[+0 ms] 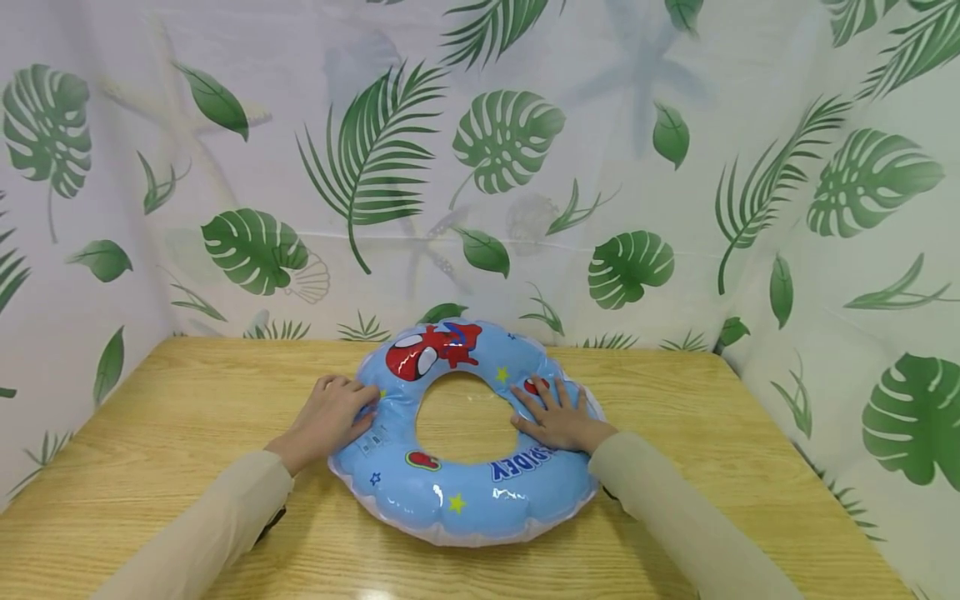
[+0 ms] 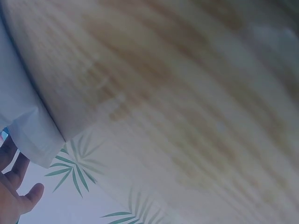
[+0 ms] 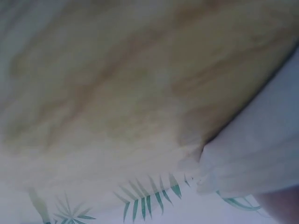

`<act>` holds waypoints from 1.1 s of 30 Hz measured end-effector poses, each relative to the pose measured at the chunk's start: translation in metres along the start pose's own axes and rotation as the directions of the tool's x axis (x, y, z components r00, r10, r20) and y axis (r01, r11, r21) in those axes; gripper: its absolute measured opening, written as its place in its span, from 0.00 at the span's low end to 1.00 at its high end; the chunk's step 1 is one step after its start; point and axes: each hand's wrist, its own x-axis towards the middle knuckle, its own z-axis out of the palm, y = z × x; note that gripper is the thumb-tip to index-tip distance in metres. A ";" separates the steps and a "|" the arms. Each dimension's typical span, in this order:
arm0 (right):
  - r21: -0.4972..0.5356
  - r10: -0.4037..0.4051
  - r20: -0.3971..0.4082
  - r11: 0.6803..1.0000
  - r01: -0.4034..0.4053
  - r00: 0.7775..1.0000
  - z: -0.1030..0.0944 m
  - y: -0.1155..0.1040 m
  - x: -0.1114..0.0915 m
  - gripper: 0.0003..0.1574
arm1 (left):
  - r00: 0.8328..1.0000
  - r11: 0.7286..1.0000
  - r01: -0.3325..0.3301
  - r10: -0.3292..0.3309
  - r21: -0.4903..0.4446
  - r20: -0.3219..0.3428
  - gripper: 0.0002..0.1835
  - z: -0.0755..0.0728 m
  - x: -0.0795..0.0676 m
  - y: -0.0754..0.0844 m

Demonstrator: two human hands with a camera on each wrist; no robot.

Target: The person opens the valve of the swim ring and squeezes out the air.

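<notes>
Two hands to one thing: found between them a light blue, round, shiny inflatable plastic swim ring (image 1: 476, 492), resting on a yellowish, wood-grained table (image 1: 195, 433). To the ring's left, had the person's left hand (image 1: 333, 412) at the outer rim, with fingers bent onto the blue plastic; could not tell whether truly gripping or merely touching. To the ring's right, had the person's right hand (image 1: 561, 419) laid on top, with fingers released, straight and fanned, pointing inward to the ring's hole. And here, the crux! Judged any coming move to turn on this: from the left fingers, away to the right for the ring's bulk; from the right fingers, directly underneath and on leftward past the hole. Looked wider across than front to back, perhaps only from the slanted view; read no sure long axis in so round a shape. Called neither hand nearer: both in contact. At the ring's far side, spotted a big-eyed red cartoon figure (image 1: 427, 350); at its near right, just below the right hand, blue-and-white "SPIDEY" lettering (image 1: 517, 467). Behind the ring, saw white cloth printed with green leaves (image 1: 258, 167). From the wrist views, got mostly blur.
</notes>
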 end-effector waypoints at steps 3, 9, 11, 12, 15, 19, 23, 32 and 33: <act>-0.007 -0.009 0.000 1.000 0.009 1.000 0.000 0.004 0.002 0.41 | 1.000 1.000 -0.002 0.002 -0.001 0.004 0.06 0.000 0.000 0.000; 0.018 -0.025 -0.004 1.000 0.025 1.000 -0.012 0.001 0.000 0.41 | 1.000 1.000 0.006 -0.006 -0.002 0.016 0.06 0.000 0.001 0.000; 0.021 -0.032 -0.011 0.999 0.032 0.999 -0.015 -0.001 0.000 0.40 | 1.000 1.000 0.012 -0.012 -0.002 0.020 0.06 0.000 0.001 0.001; 0.016 -0.033 -0.013 0.999 0.034 0.999 -0.016 -0.001 0.000 0.40 | 1.000 1.000 0.014 -0.014 -0.002 0.021 0.06 0.001 0.001 0.001; 0.006 -0.050 -0.037 0.999 0.050 0.998 -0.018 -0.002 -0.001 0.39 | 1.000 1.000 0.018 -0.018 -0.003 0.022 0.06 0.000 0.001 0.001; -0.004 -0.086 -0.100 0.996 0.086 0.991 -0.021 -0.008 -0.004 0.38 | 1.000 1.000 0.022 -0.021 -0.002 0.023 0.06 0.000 0.000 0.002; -0.012 -0.167 -0.176 0.986 0.168 0.970 -0.026 -0.018 -0.009 0.36 | 0.999 1.000 0.026 -0.026 0.002 0.027 0.06 -0.001 0.000 0.003; 0.015 -0.371 -0.231 0.923 0.385 0.899 -0.029 -0.051 -0.030 0.34 | 0.999 0.999 0.035 -0.035 0.006 0.024 0.06 0.001 0.000 0.000; 0.017 -0.399 -0.235 0.910 0.415 0.886 -0.028 -0.054 -0.033 0.34 | 0.999 0.999 0.035 -0.035 0.005 0.023 0.06 0.001 0.000 0.000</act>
